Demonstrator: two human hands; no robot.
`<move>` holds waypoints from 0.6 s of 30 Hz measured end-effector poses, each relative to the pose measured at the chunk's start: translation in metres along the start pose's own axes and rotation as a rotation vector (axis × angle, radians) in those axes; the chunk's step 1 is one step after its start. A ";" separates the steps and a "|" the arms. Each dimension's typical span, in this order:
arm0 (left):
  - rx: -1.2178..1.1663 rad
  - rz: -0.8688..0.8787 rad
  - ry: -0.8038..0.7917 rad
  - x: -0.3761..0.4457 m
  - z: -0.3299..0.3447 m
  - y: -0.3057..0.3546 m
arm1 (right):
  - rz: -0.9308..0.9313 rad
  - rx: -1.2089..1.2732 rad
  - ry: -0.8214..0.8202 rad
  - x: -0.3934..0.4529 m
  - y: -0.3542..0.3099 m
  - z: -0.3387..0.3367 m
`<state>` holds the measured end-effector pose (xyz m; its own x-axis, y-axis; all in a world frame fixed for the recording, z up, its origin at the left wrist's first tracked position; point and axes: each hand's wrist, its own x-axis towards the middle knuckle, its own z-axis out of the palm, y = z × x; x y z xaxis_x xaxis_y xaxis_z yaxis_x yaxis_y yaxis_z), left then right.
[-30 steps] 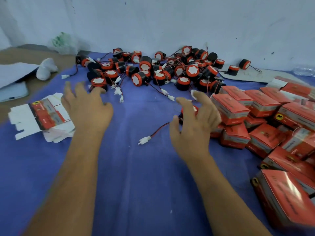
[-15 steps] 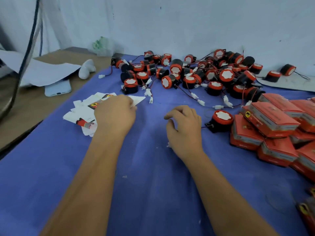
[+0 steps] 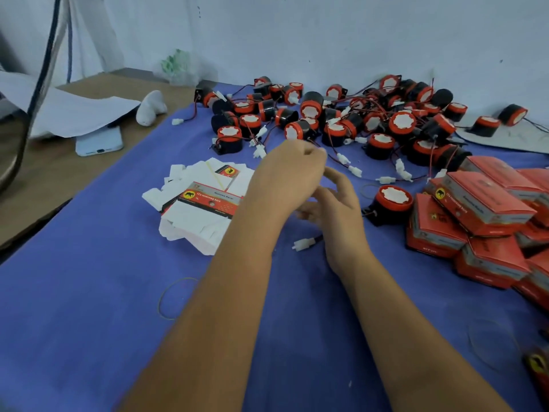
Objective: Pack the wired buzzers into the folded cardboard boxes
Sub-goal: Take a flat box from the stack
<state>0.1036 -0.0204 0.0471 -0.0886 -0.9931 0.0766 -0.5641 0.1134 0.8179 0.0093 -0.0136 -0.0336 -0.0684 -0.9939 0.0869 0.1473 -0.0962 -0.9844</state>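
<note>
Reaching over the blue bench, the left hand (image 3: 289, 171) curls, its grip's contents unclear; the right hand (image 3: 334, 203) is slack beside the lone buzzer (image 3: 390, 203), whose wire could snag neighbouring leads.

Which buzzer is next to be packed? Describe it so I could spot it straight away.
Start from the stack of red boxes on the right of the blue cloth. Just left of that stack a single buzzer stands by itself, red rim and white face up, near the right hand. Unlike the tangled pile of buzzers by the wall, it sits apart from the heap.
</note>
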 end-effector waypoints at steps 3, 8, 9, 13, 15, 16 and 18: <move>-0.062 0.124 0.112 0.005 -0.002 0.000 | -0.139 -0.431 0.084 -0.001 0.005 -0.001; -0.121 0.101 0.227 0.015 -0.030 -0.018 | -0.600 -0.935 -0.425 -0.021 0.004 0.025; -0.127 0.083 0.255 0.016 -0.035 -0.022 | -0.628 -1.054 -0.499 -0.023 0.006 0.030; -0.274 0.069 0.448 0.016 -0.054 -0.037 | -0.762 -1.136 -0.417 -0.020 0.010 0.034; -0.443 0.083 0.560 0.016 -0.059 -0.038 | -0.779 -1.034 -0.307 -0.017 0.010 0.027; -0.535 0.095 0.598 0.016 -0.060 -0.038 | -0.742 -0.959 -0.232 -0.015 0.010 0.022; -0.709 0.169 0.681 0.013 -0.055 -0.037 | -0.560 -0.740 -0.050 -0.012 0.007 0.015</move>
<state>0.1681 -0.0393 0.0495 0.4922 -0.7959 0.3526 0.0529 0.4317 0.9005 0.0256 -0.0035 -0.0395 0.1061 -0.8156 0.5687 -0.5625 -0.5209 -0.6420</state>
